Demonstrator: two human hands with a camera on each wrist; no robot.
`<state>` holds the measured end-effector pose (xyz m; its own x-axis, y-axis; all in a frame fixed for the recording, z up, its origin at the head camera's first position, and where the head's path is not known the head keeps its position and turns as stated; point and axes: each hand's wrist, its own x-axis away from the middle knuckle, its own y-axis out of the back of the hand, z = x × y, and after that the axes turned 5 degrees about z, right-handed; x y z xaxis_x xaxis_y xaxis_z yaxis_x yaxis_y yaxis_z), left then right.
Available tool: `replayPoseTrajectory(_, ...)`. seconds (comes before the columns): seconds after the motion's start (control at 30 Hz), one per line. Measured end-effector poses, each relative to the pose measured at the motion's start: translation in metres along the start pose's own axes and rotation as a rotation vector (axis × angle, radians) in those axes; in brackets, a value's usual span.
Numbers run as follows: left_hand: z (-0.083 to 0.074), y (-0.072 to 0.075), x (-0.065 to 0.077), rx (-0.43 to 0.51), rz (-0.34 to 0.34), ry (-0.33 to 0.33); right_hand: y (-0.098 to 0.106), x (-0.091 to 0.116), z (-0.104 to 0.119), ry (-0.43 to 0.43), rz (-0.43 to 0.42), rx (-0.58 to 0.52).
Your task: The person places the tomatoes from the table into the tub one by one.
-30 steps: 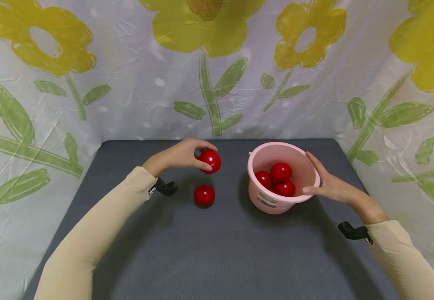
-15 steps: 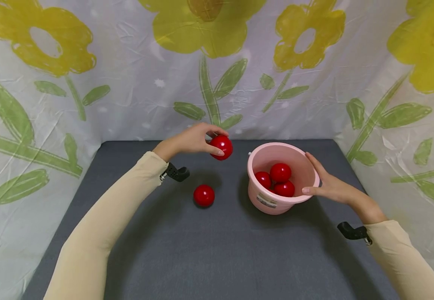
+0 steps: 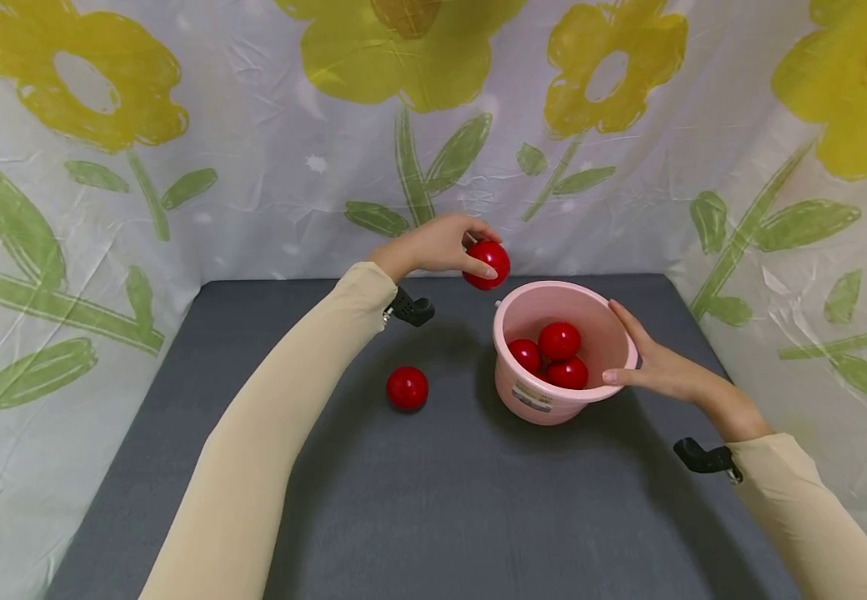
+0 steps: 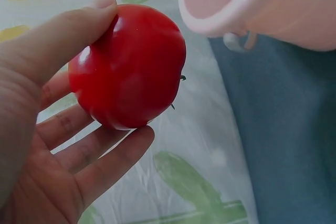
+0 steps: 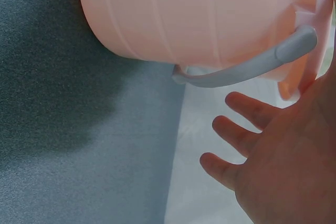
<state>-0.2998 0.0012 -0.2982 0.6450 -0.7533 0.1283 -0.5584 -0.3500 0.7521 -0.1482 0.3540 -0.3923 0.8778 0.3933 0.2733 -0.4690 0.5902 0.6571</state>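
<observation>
My left hand (image 3: 441, 243) holds a glossy red tomato (image 3: 487, 265) between thumb and fingers, above the table's back edge and just left of the bucket. A bit of dark stem shows on the tomato (image 4: 131, 66) in the left wrist view. The pink bucket (image 3: 512, 371) tilts slightly, with three red tomatoes (image 3: 559, 342) visible inside. On the bucket's right side, my right hand (image 3: 666, 367) grips the rim, thumb over the edge. In the right wrist view, the other fingers (image 5: 236, 135) of that hand stretch out below the grey handle (image 5: 236, 74).
Another tomato (image 3: 407, 388) lies on the dark grey table (image 3: 418, 517), left of the bucket. A pale curtain (image 3: 253, 167) with yellow flowers hangs behind the table and along both sides. Each wrist carries a black strap mount (image 3: 704, 458).
My left hand has risen and moved right with the tomato, closer to the bucket. The right hand, the bucket and the tomato on the table have stayed in place.
</observation>
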Motion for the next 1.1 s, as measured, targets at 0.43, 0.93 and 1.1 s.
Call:
replayPoseTrajectory(0.43, -0.047, -0.025, -0.05, -0.064, 0.065, -0.064, 0.001, 0.0, 0.0, -0.013, 0.007, -0.014)
replayPoseTrajectory(0.93, -0.077, -0.064, -0.068, -0.138, 0.193, -0.12, 0.003, -0.001, -0.001, -0.011, 0.028, -0.006)
replayPoseTrajectory(1.1, -0.078, -0.072, -0.073, -0.103, 0.227, -0.142, 0.003, -0.002, -0.001, -0.008, 0.025, -0.004)
